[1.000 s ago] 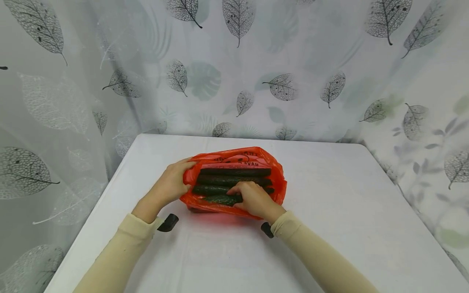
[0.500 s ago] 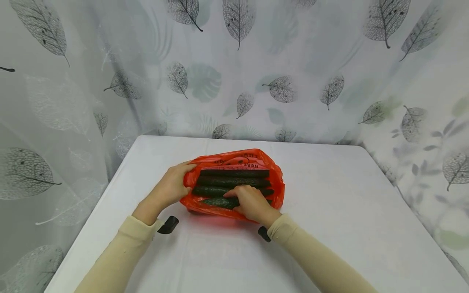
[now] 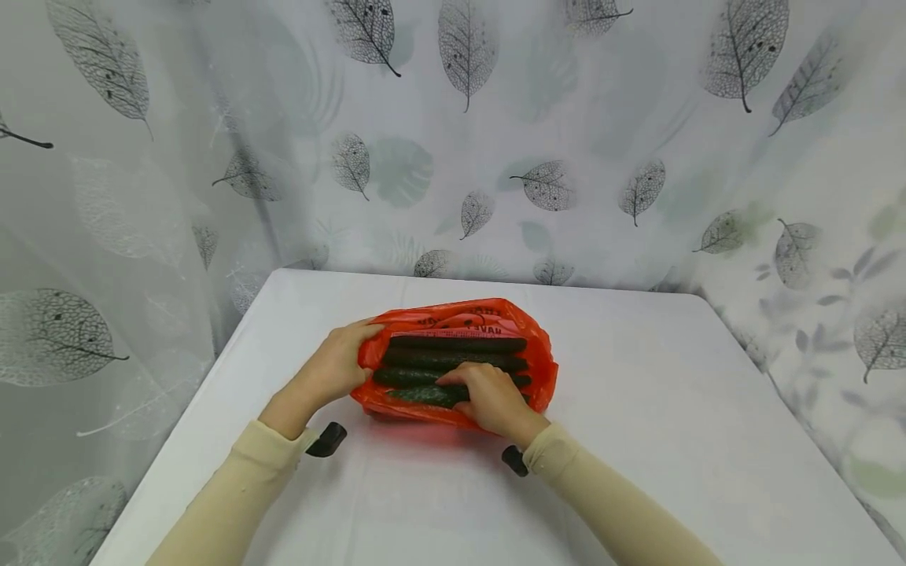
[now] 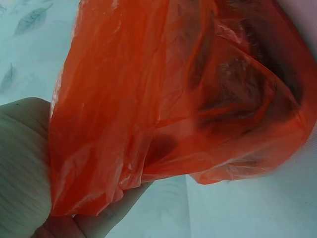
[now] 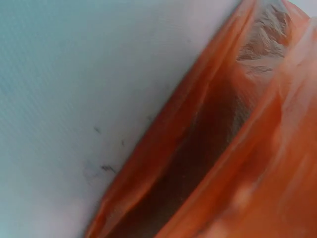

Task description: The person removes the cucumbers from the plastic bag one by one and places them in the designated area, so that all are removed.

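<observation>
In the head view, an open red plastic bag (image 3: pixel 546 365) lies on the table with several long dark-green cucumbers side by side in it. My left hand (image 3: pixel 333 365) grips the bag's left edge, thumb at the near side and fingers at the far side. The left wrist view has that hand (image 4: pixel 22 163) at the left, with red film (image 4: pixel 114 99) covering part of its fingers. My right hand (image 3: pixel 491 399) reaches over the bag's front rim and holds the nearest cucumber (image 3: pixel 425 395) around its middle. The right wrist view shows only the bag's side (image 5: pixel 267 183), not the fingers.
A white table (image 3: pixel 658 409) carries the bag near its middle. Behind and beside it hangs a leaf-patterned curtain (image 3: pixel 453 157). Dark wrist cameras (image 3: pixel 326 439) sit under both cream sleeves (image 3: pixel 233 487).
The head view has tilted slightly upward, so everything sits lower in frame. Beside my right hand, the nearest cucumber's right end has come into view. My left hand keeps its grip on the bag.
</observation>
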### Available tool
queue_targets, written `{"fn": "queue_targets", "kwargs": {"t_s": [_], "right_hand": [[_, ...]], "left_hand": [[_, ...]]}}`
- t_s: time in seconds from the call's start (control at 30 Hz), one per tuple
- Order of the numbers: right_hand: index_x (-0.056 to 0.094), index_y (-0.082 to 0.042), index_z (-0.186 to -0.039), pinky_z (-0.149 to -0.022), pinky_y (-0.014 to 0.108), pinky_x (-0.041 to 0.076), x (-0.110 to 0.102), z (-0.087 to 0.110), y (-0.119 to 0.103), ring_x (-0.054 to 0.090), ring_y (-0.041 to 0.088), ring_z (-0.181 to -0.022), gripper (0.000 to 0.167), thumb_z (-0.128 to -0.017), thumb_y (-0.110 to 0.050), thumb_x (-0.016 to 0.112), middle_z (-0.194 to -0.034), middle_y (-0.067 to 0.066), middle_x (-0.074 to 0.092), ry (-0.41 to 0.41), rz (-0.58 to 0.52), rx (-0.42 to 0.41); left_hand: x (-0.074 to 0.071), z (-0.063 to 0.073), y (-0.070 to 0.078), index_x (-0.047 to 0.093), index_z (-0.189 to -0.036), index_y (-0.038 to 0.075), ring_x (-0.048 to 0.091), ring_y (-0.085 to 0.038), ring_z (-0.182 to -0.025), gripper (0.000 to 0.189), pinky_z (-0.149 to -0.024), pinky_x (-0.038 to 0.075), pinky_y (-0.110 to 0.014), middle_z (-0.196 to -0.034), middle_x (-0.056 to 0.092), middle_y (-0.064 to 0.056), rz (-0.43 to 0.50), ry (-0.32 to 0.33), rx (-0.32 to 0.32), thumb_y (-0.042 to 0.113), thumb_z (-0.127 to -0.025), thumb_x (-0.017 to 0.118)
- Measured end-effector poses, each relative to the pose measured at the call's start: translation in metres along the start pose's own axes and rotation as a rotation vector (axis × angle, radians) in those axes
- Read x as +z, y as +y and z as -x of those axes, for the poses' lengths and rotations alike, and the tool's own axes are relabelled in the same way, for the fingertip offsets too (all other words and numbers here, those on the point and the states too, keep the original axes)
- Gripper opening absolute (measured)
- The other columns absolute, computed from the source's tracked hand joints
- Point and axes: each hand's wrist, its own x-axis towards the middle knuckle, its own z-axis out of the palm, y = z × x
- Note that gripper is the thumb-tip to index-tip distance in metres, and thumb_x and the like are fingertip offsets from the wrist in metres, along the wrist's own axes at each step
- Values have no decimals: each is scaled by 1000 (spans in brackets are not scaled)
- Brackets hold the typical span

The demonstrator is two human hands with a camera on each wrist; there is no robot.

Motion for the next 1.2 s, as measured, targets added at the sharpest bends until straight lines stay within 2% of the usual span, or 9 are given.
{"fn": "queue_targets", "kwargs": {"t_s": [0.2, 0.37, 0.53, 0.67, 0.8, 1.0, 1.13, 1.2], "right_hand": [[74, -20, -121, -96, 46, 50, -9, 1, 3, 63, 22, -114, 44, -81, -8, 84, -118, -3, 70, 60, -57, 24], [73, -20, -122, -101, 44, 48, -17, 3, 6, 61, 19, -118, 46, -80, -9, 86, -120, -5, 69, 117, -148, 33], [71, -20, -124, -100, 38, 50, -26, 4, 5, 61, 13, -118, 47, -80, -11, 86, -122, -9, 68, 154, -252, -34], [71, -21, -125, -96, 38, 53, -35, 6, 1, 64, 14, -113, 48, -81, -11, 86, -123, -9, 67, 162, -385, -84], [71, -21, -124, -95, 37, 54, -45, 6, -3, 65, 17, -110, 47, -80, -10, 86, -124, -7, 67, 162, -563, -77], [70, -10, -126, -95, 43, 54, -63, 7, -7, 67, 28, -110, 49, -80, 0, 84, -125, 6, 67, 207, -830, -115], [69, -5, -126, -93, 45, 55, -77, 7, -7, 67, 33, -109, 49, -81, 6, 81, -124, 12, 67, 257, -937, -158], [68, -5, -127, -94, 45, 55, -84, 9, -7, 66, 33, -110, 49, -81, 7, 79, -121, 13, 68, 281, -978, -151]], "left_hand": [[1, -1, 0, 55, -139, -8, 53, -44, -126, 68, -105, 44, -55, -143, 54, -24, -10, 6, 6, -12, -74, 76], [1, 1, 0, 55, -139, -8, 54, -43, -126, 68, -104, 45, -55, -143, 54, -23, -5, -3, -5, -12, -75, 75], [1, 2, 0, 54, -140, -7, 55, -42, -124, 68, -102, 47, -55, -143, 54, -23, 9, -11, -20, -13, -75, 73], [0, 1, -1, 54, -142, -5, 56, -40, -121, 69, -98, 50, -54, -143, 54, -22, 37, -16, -39, -14, -76, 72], [0, 1, -2, 54, -142, -3, 56, -40, -123, 69, -99, 50, -53, -143, 54, -21, 49, -14, -43, -14, -76, 73], [1, 1, -3, 57, -139, -4, 57, -41, -120, 66, -96, 51, -53, -140, 56, -21, 31, -11, -25, -13, -76, 75], [0, 0, -3, 55, -140, -5, 57, -41, -120, 67, -97, 51, -54, -140, 56, -22, 29, -23, -42, -12, -77, 75], [-2, 0, -2, 54, -140, -6, 56, -41, -120, 67, -97, 51, -54, -141, 55, -23, 32, -32, -53, -12, -77, 74]]}}
